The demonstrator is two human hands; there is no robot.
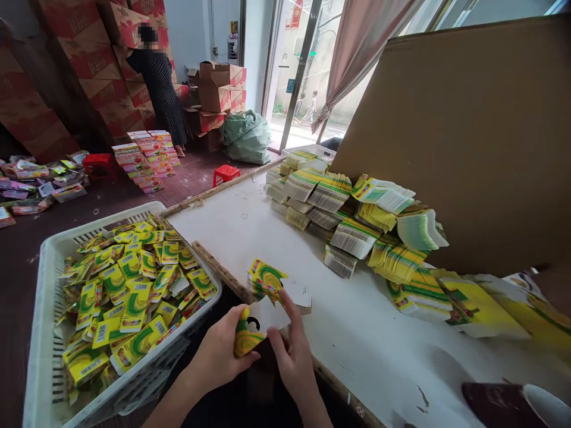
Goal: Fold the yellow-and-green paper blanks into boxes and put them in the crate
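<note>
A small yellow-and-green carton [250,340], partly folded with its white inner side [267,315] and a dark round cut-out showing, is between my hands above the table's near edge. My left hand [220,348] wraps round its left end. On the right, my right hand [289,351] pinches the white part between thumb and fingers. Just beyond, flat cartons [267,276] lie in a small pile on the table, partly covered by my right fingers. To the left, a white plastic crate [47,315] is heaped with yellow cartons [136,303].
Stacked bundles of flat cartons [343,235] cover the white table's [214,220] far side before a large cardboard sheet [459,137]. A dark cup [495,401] lies at lower right. Red stools [226,173], boxes [216,89] and a person [158,89] are beyond.
</note>
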